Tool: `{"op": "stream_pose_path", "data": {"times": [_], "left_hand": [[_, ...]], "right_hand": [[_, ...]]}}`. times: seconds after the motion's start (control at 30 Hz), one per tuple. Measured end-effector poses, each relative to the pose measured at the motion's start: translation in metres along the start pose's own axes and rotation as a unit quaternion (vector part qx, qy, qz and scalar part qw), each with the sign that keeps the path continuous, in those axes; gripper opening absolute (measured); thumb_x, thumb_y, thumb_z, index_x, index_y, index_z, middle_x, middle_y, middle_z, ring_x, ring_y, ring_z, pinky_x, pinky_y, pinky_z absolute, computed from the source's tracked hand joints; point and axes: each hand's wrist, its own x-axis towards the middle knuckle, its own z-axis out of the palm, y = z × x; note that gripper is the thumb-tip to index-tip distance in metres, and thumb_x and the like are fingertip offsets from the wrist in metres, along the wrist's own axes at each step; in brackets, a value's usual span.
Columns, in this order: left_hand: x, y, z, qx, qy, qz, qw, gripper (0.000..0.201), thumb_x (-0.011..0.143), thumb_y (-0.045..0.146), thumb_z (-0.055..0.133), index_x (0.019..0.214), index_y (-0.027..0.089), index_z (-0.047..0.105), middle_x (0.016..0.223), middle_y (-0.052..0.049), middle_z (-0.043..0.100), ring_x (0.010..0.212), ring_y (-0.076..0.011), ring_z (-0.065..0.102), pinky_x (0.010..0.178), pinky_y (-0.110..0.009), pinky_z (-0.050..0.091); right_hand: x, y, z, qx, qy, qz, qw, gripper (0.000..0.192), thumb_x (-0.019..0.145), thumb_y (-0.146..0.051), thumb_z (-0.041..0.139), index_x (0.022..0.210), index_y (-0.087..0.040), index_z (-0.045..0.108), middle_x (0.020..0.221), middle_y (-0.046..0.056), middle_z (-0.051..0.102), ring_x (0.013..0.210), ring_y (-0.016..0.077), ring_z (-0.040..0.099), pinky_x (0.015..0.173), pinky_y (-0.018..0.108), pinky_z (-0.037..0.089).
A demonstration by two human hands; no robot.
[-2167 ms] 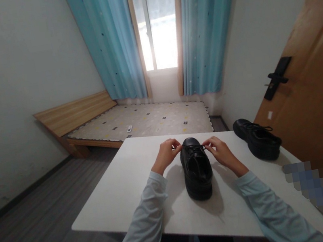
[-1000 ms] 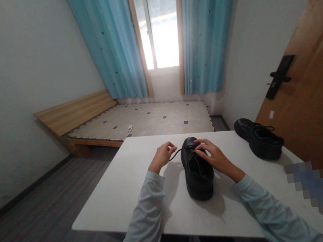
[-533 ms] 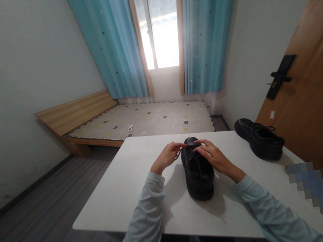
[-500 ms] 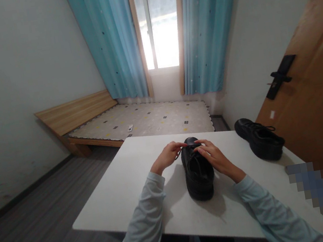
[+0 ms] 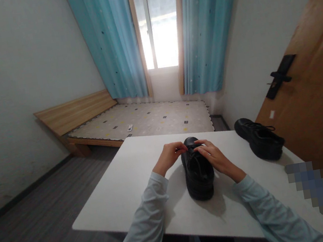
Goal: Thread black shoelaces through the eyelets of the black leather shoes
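The shoes [image 5: 201,186] are black, the table [image 5: 114,194] white, the curtains [image 5: 115,42] turquoise (with dark specks).

On the left of the table [image 5: 116,202] there is lots of room, and a hand could slide from the near edge to the far edge. The black shoe [image 5: 201,186] stands in the way in the middle. The left hand [image 5: 171,156] blocks its left side by the toe, and the right hand [image 5: 215,158] blocks its right side. Between the two sleeves [image 5: 146,217], there is a gap behind the heel. The other shoe [image 5: 265,143] fills the far right corner.
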Motion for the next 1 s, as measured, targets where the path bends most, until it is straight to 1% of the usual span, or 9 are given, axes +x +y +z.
{"op": "stream_pose_path", "data": {"times": [0.13, 0.3, 0.43, 0.6, 0.8, 1.0], "left_hand": [[0.0006, -0.0010, 0.0019, 0.006, -0.005, 0.017, 1.000, 0.012, 0.077, 0.010, 0.062, 0.081, 0.018, 0.071, 0.080, -0.001, 0.070, 0.075, -0.0113, 0.062, 0.074, -0.021, 0.046], [0.0011, -0.0001, 0.0028, 0.010, 0.014, 0.019, 1.000, 0.010, 0.075, 0.012, 0.066, 0.079, 0.018, 0.073, 0.083, -0.002, 0.061, 0.074, -0.0105, 0.059, 0.072, -0.021, 0.047], [0.0008, 0.0007, 0.0025, 0.010, 0.005, 0.014, 1.000, 0.008, 0.075, 0.015, 0.066, 0.079, 0.019, 0.073, 0.077, -0.001, 0.059, 0.069, -0.0095, 0.056, 0.069, -0.021, 0.046], [0.0004, 0.0005, 0.0028, -0.020, -0.002, 0.018, 1.000, 0.008, 0.075, 0.017, 0.067, 0.081, 0.017, 0.071, 0.076, -0.002, 0.064, 0.068, -0.0101, 0.058, 0.068, -0.021, 0.047], [0.0000, 0.0012, 0.0027, -0.078, -0.018, 0.002, 0.997, 0.010, 0.076, 0.018, 0.065, 0.084, 0.016, 0.070, 0.080, -0.003, 0.071, 0.075, -0.0130, 0.064, 0.072, -0.023, 0.050], [-0.0009, 0.0024, -0.0003, -0.060, -0.024, 0.006, 0.998, 0.012, 0.079, 0.021, 0.062, 0.085, 0.017, 0.071, 0.083, -0.002, 0.072, 0.076, -0.0128, 0.064, 0.071, -0.022, 0.049]], "right_hand": [[0.0002, -0.0008, 0.0002, 0.001, 0.003, 0.005, 1.000, 0.035, 0.092, -0.038, 0.040, 0.095, -0.021, 0.070, 0.120, 0.009, 0.055, 0.117, 0.0230, 0.048, 0.103, 0.043, 0.034], [0.0008, -0.0008, 0.0002, 0.005, 0.007, 0.004, 1.000, 0.035, 0.092, -0.038, 0.040, 0.094, -0.021, 0.071, 0.119, 0.008, 0.056, 0.116, 0.0226, 0.049, 0.103, 0.042, 0.034], [0.0014, -0.0005, 0.0001, 0.010, 0.003, 0.009, 1.000, 0.036, 0.092, -0.038, 0.039, 0.095, -0.021, 0.071, 0.120, 0.009, 0.056, 0.117, 0.0229, 0.048, 0.103, 0.043, 0.034], [0.0021, -0.0009, -0.0005, 0.022, -0.001, 0.013, 1.000, 0.035, 0.091, -0.038, 0.041, 0.095, -0.020, 0.071, 0.120, 0.009, 0.055, 0.117, 0.0234, 0.048, 0.104, 0.043, 0.033], [0.0032, -0.0020, -0.0031, 0.041, -0.011, 0.030, 0.999, 0.035, 0.091, -0.038, 0.041, 0.094, -0.022, 0.072, 0.121, 0.008, 0.056, 0.117, 0.0222, 0.048, 0.104, 0.040, 0.033], [0.0084, -0.0002, -0.0064, 0.043, -0.024, 0.039, 0.998, 0.035, 0.089, -0.038, 0.044, 0.092, -0.020, 0.073, 0.118, 0.009, 0.058, 0.114, 0.0226, 0.051, 0.103, 0.039, 0.034]]}}
